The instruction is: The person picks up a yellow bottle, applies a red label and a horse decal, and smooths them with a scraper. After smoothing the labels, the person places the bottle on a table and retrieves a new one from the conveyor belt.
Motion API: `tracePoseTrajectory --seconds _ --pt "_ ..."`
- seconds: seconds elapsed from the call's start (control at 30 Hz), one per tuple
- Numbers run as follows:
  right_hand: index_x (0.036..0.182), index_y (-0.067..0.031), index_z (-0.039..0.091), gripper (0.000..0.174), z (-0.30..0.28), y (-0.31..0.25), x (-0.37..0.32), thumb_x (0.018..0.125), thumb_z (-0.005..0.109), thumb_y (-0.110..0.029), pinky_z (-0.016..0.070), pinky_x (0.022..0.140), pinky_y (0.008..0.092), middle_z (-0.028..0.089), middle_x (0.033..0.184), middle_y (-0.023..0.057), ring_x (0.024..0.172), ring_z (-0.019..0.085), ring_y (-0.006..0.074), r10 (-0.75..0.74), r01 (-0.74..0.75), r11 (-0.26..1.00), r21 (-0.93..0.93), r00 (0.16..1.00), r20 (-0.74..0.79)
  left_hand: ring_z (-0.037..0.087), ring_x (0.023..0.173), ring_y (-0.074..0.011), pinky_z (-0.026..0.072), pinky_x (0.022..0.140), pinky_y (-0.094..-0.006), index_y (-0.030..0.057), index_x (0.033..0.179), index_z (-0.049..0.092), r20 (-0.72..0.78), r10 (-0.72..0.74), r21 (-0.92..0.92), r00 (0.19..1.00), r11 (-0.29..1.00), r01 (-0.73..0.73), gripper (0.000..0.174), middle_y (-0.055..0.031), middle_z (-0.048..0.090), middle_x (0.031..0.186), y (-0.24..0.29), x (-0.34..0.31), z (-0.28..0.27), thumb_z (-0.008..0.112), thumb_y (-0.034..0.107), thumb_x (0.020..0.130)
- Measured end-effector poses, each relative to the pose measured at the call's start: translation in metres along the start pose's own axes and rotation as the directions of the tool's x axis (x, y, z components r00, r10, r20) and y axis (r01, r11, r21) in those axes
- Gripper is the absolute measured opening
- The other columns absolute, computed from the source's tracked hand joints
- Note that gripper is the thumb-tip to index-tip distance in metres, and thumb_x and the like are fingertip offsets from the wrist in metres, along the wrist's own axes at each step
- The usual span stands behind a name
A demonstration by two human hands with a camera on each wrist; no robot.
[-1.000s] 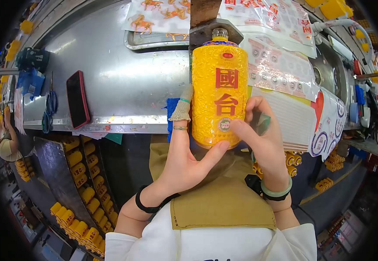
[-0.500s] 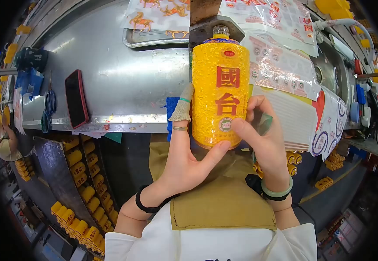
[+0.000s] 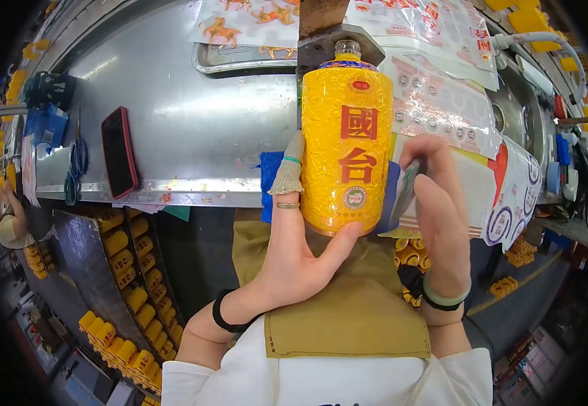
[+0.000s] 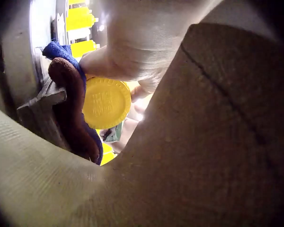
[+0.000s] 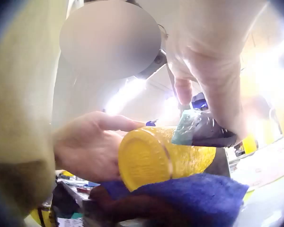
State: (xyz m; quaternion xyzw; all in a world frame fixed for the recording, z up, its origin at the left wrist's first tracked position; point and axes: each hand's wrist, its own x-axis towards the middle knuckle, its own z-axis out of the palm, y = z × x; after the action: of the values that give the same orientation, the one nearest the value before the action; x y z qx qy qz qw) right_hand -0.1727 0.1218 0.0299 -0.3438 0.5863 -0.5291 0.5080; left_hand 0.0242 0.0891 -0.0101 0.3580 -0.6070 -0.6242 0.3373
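Note:
A yellow embossed bottle (image 3: 348, 149) with red characters and a round label (image 3: 355, 198) lies with its clear glass neck pointing away. The left hand (image 3: 301, 250) holds it, thumb at the base edge and a knit-covered finger along its left side. Under the bottle is a blue cloth (image 5: 199, 194). In the left wrist view the yellow bottle base (image 4: 106, 103) faces the camera. The right hand (image 3: 443, 210) is apart from the bottle at its right, fingers bent loosely. One of its fingers carries a dark wrap (image 5: 210, 132) with a translucent green end (image 5: 183, 127).
Label sheets (image 3: 436, 101) and papers cover the bench on the right. A metal tray (image 3: 240, 59) with orange horse figures stands at the back. A phone (image 3: 119, 152) and blue scissors (image 3: 77, 162) lie on the left. Racks of yellow bottles (image 3: 121, 352) stand below.
The right hand has come off the bottle's lower front and moved right, uncovering the whole round label and some blue cloth. The left hand keeps its hold; the bottle has shifted slightly right.

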Motion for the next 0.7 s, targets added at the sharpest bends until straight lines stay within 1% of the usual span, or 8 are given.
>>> tracePoseTrajectory --seconds 0.1,0.2,0.27,0.33,0.4,0.53,0.6,0.7 --pt "0.125 -0.0020 0.056 0.035 0.005 -0.014 0.009 0.091 0.059 0.004 0.0436 0.092 0.0275 0.059 0.107 0.0023 0.101 0.053 0.0102 -0.271 0.248 0.946 -0.208 0.959 -0.089 0.035 0.147 -0.0312 0.0294 0.120 -0.0421 -0.0072 0.160 0.006 0.001 -0.015 -0.065 1.000 0.998 0.015 0.093 -0.0224 0.029 0.158 0.000 -0.001 0.003 0.069 -0.001 0.091" --pt "0.120 0.0023 0.063 0.035 0.000 -0.035 0.014 0.086 0.062 0.010 0.0497 0.084 0.0325 0.066 0.112 0.0098 0.097 0.061 0.0190 -0.459 0.458 0.774 -0.436 0.881 0.112 0.035 0.147 -0.0310 0.0305 0.120 -0.0422 -0.0069 0.160 0.005 0.010 -0.012 -0.044 1.000 0.999 0.012 0.093 -0.0224 0.029 0.158 -0.004 -0.003 0.003 0.067 -0.001 0.092" --pt "0.108 -0.0007 0.073 0.031 0.009 -0.050 0.020 0.079 0.071 0.009 0.0526 0.076 0.0350 0.073 0.101 0.0109 0.088 0.065 0.0251 -0.458 0.701 0.421 -0.576 0.712 0.532 0.035 0.147 -0.0308 0.0310 0.120 -0.0421 -0.0066 0.161 0.004 0.020 -0.010 0.006 1.000 1.000 0.010 0.093 -0.0223 0.029 0.158 -0.003 -0.003 0.004 0.066 -0.002 0.092" --pt "0.103 -0.0034 0.076 0.032 0.018 -0.046 0.022 0.072 0.075 0.006 0.0524 0.075 0.0349 0.074 0.096 0.0093 0.086 0.064 0.0287 -0.487 0.669 0.404 -0.624 0.735 0.472 0.034 0.148 -0.0301 0.0314 0.120 -0.0423 -0.0055 0.161 0.003 -0.013 0.031 -0.099 0.999 0.995 -0.032 0.094 -0.0218 0.029 0.158 0.000 -0.001 0.007 0.066 -0.003 0.092" --pt "0.106 -0.0027 0.076 0.035 0.014 -0.046 0.028 0.073 0.074 0.008 0.0521 0.074 0.0350 0.075 0.098 0.0095 0.085 0.063 0.0283 -0.640 0.670 0.147 -0.728 0.625 0.446 0.034 0.148 -0.0299 0.0311 0.120 -0.0424 -0.0048 0.162 0.002 0.000 0.013 -0.147 1.000 0.989 -0.013 0.093 -0.0211 0.028 0.159 0.002 0.000 0.005 0.065 -0.003 0.093" --pt "0.104 -0.0088 0.076 0.028 0.002 -0.042 0.016 0.078 0.072 -0.001 0.0505 0.072 0.0343 0.076 0.100 0.0076 0.081 0.061 0.0235 -0.701 0.734 0.112 -0.670 0.536 0.471 0.031 0.150 -0.0292 0.0285 0.122 -0.0427 -0.0032 0.162 0.000 0.040 -0.013 -0.354 0.999 0.935 0.026 0.088 -0.0197 0.024 0.163 0.003 0.004 -0.004 0.059 -0.002 0.097" --pt "0.102 -0.0145 0.077 0.022 0.001 -0.029 0.000 0.081 0.072 -0.011 0.0490 0.071 0.0333 0.077 0.104 0.0030 0.083 0.059 0.0204 -0.682 0.726 0.135 -0.674 0.562 0.468 0.026 0.153 -0.0279 0.0220 0.124 -0.0419 -0.0034 0.163 0.002 0.031 -0.094 -0.423 0.995 0.901 0.098 0.073 -0.0189 0.019 0.168 0.010 0.004 -0.007 0.045 0.005 0.105" --pt "0.100 -0.0183 0.077 0.024 -0.004 0.009 -0.025 0.077 0.071 -0.013 0.0458 0.072 0.0271 0.075 0.110 -0.0044 0.090 0.059 0.0143 -0.679 0.839 -0.014 -0.544 0.391 0.621 0.026 0.153 -0.0277 0.0214 0.124 -0.0412 -0.0025 0.164 0.003 0.022 -0.071 -0.408 0.997 0.910 0.074 0.071 -0.0180 0.020 0.168 0.005 0.004 -0.009 0.044 0.007 0.107"
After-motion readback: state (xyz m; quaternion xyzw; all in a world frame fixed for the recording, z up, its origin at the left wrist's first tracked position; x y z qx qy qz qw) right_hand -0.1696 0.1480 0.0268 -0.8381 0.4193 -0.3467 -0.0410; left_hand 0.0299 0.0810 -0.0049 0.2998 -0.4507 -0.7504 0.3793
